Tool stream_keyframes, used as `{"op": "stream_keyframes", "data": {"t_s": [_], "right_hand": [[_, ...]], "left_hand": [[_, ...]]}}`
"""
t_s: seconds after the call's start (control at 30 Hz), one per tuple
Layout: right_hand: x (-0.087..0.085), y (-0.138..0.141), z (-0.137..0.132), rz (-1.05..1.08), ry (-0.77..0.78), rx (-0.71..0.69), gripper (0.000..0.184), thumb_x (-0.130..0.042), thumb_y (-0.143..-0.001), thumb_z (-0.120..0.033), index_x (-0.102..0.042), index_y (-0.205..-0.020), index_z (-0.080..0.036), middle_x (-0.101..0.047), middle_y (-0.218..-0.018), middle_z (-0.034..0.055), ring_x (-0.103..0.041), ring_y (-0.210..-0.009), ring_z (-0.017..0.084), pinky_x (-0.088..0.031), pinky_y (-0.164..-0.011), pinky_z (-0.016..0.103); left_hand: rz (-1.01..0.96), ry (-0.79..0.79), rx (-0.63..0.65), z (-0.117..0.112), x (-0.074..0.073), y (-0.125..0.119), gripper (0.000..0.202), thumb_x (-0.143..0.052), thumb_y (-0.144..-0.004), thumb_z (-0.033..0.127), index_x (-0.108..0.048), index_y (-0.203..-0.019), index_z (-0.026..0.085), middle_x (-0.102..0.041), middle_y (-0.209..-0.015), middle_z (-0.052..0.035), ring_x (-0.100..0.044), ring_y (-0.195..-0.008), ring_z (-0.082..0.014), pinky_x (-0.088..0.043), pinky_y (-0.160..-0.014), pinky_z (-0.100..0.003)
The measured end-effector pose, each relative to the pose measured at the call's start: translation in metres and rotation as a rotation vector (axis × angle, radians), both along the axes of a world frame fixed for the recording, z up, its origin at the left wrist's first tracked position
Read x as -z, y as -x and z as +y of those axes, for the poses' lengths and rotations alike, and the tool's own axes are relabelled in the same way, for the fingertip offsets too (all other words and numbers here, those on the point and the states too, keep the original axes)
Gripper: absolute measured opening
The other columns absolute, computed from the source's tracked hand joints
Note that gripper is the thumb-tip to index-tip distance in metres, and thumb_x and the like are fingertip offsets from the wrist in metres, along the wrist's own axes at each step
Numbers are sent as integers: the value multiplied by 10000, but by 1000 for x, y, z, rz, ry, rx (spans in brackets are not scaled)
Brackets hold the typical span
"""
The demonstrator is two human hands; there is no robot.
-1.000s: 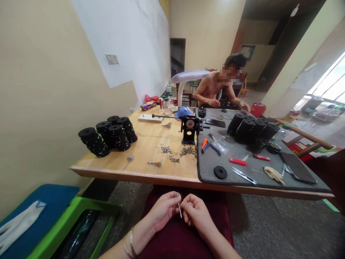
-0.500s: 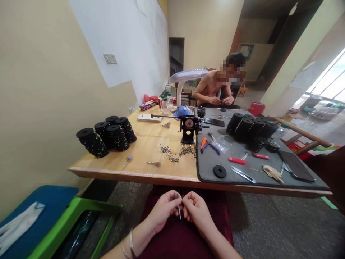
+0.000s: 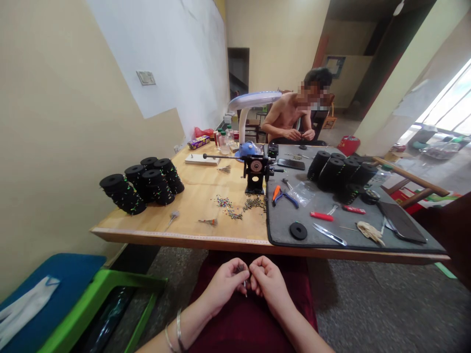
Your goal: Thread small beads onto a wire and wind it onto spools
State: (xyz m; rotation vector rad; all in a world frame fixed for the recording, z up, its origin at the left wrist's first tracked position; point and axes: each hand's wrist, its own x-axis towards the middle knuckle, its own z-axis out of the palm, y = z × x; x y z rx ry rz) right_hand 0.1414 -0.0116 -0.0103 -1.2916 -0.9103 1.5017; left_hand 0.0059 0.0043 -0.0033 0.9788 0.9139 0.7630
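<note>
My left hand (image 3: 222,287) and my right hand (image 3: 268,282) are raised close together over my lap, which is covered in dark red cloth (image 3: 250,328). A thin pale metal pin (image 3: 245,288) hangs from the fingertips of my left hand, with a tiny dark bit (image 3: 241,268) at its top. The fingers of my right hand curl in right beside it, but they hide the contact. A metal bangle (image 3: 178,331) circles my left wrist.
Ahead, past the table's near edge, a wooden table (image 3: 184,218) holds black spools studded with beads (image 3: 138,189), a small hand winder (image 3: 256,169) and a grey mat (image 3: 353,234) with pliers (image 3: 284,197). A co-worker (image 3: 287,117) sits at the far end.
My view has drifted, so the table sits slightly further left and higher. My hands have come closer together, and less of the pin shows. The co-worker's hands have moved together.
</note>
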Motion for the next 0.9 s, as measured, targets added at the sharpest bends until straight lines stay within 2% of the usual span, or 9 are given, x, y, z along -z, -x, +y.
{"op": "stream_keyframes", "data": {"t_s": [0.27, 0.47, 0.57, 0.73, 0.9], "right_hand": [[8, -4, 2, 2, -56, 81, 361, -605, -738, -516, -447, -702, -194, -436, -396, -101, -288, -337, 45, -194, -369, 178], [4, -3, 1, -30, -111, 91, 337, -585, -759, -496, -440, -692, -198, -404, -421, -101, -300, -382, 59, -207, -402, 195], [2, -2, 0, -48, -129, 79, 345, -577, -761, -506, -433, -685, -202, -408, -433, -94, -314, -388, 68, -225, -413, 204], [2, -2, -1, -80, -137, 78, 352, -573, -760, -515, -420, -675, -209, -396, -436, -93, -315, -388, 73, -235, -420, 210], [5, -1, 0, -85, -152, 40, 321, -568, -769, -485, -431, -683, -208, -401, -443, -90, -323, -393, 75, -238, -424, 211]], "left_hand": [[-118, 95, -19, 2, 1, 2, 200, -681, -735, 275, -521, -755, 157, -601, -664, -3, -570, -606, -112, -423, -549, -213], [-213, 149, -55, 0, 1, 3, 164, -639, -744, 241, -495, -783, 175, -598, -673, 9, -575, -605, -112, -406, -543, -211], [-107, 96, -34, -1, -1, 2, 157, -640, -702, 171, -529, -812, 161, -597, -616, 14, -547, -559, -99, -388, -531, -203], [33, 36, -39, 0, -3, -2, 42, -566, -665, 141, -532, -681, 160, -585, -542, 9, -508, -481, -103, -380, -499, -217], [151, -142, -93, 2, -4, -2, 49, -580, -678, 151, -565, -633, 160, -499, -497, 47, -414, -463, -91, -318, -478, -210]]}}
